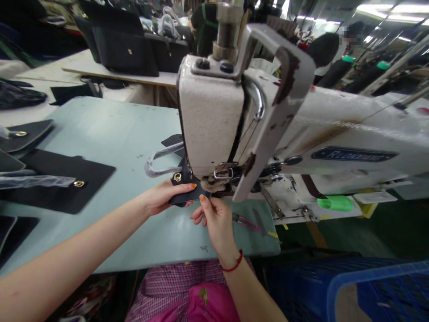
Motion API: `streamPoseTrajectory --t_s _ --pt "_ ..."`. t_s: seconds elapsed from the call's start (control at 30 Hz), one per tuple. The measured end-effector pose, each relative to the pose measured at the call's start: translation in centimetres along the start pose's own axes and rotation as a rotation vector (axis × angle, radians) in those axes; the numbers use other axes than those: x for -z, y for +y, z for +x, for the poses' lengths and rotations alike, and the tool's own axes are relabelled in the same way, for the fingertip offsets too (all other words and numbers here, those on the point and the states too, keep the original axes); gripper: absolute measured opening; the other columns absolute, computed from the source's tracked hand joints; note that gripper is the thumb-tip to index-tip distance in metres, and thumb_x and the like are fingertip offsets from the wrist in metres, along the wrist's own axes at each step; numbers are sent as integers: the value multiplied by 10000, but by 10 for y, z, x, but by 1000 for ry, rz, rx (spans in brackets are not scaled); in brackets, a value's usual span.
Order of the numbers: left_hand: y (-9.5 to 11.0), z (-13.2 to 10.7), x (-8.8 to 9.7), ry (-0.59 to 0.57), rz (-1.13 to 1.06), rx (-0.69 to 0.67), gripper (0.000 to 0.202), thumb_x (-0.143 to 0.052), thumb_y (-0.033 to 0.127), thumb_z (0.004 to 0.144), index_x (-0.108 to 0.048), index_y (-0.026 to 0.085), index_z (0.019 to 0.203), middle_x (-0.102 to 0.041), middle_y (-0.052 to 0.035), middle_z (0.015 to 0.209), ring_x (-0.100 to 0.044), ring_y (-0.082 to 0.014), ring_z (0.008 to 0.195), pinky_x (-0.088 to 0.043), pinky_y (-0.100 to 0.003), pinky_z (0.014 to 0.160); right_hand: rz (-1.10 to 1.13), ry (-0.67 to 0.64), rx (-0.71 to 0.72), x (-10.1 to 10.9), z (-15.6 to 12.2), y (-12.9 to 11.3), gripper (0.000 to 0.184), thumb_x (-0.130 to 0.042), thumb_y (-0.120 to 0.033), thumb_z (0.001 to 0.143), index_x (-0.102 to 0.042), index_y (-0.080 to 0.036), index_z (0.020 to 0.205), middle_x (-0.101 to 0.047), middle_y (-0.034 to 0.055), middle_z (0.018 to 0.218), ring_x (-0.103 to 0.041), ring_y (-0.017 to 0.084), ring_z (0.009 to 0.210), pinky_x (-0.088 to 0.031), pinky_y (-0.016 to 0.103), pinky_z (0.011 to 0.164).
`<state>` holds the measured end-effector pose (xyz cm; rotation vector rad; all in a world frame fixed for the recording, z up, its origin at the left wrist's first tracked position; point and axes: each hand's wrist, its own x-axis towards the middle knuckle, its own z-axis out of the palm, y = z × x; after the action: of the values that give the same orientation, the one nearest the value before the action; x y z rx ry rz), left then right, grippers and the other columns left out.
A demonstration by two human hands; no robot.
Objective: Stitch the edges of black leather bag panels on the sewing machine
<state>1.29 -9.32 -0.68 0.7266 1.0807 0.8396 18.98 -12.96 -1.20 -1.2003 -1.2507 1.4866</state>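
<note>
My left hand (165,196) grips a black leather bag panel (188,197), thumb on top and fingers underneath. The panel carries a gold ring fitting (177,177) and a plastic-wrapped handle (150,164), and its right end lies at the foot of the sewing machine (212,112). My right hand (217,220), with a red cord bracelet (233,263) on its wrist, is at the panel's near edge. Its thumb and fingers are drawn together; whatever is between them is too small to make out. The needle is hidden behind the machine's parts.
More black panels (63,176) with wrapped handles lie on the left of the pale green table (134,241). A pink-edged cutter (246,222) and a blade (259,221) rest right of my hand. A blue crate (335,286) stands lower right. Finished-looking black bags (117,40) stand behind.
</note>
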Motion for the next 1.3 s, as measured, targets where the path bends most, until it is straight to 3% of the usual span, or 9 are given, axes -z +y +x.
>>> streamPoseTrajectory --t_s 0.17,0.3,0.8,1.1,1.3 --pt "0 2 2 7 10 -3 296 -865 292 614 -736 134 828 -722 -57 739 -602 -134 568 -485 -225 524 23 25 8 -4 -2 2 509 -489 -504 943 -612 -150 598 -672 46 571 -550 84 437 -354 180 444" --pt "-1 6 5 -1 42 1 277 -829 315 674 -737 138 866 -733 -79 823 -626 -154 636 -507 -251 581 48 50 -3 -8 0 4 515 -482 -511 944 -597 -153 592 -670 43 558 -547 82 422 -347 179 433" --pt "-1 10 9 69 0 -15 270 -853 312 632 -757 131 806 -730 -90 752 -630 -149 587 -522 -236 564 154 158 -61 -31 3 8 507 -437 -519 953 -612 -158 642 -681 43 577 -586 98 423 -337 187 411" --pt "-1 5 6 99 40 -77 279 -840 324 641 -742 127 811 -731 -100 768 -633 -170 613 -529 -272 590 179 211 -48 -39 7 10 519 -444 -506 945 -592 -165 584 -654 38 534 -559 102 409 -335 206 420" --pt "-5 -7 -9 141 3 -147 262 -792 369 714 -707 122 725 -692 -72 677 -600 -152 599 -491 -229 550 227 194 -75 -37 8 10 493 -465 -521 927 -605 -166 614 -642 29 511 -527 98 381 -312 205 395"
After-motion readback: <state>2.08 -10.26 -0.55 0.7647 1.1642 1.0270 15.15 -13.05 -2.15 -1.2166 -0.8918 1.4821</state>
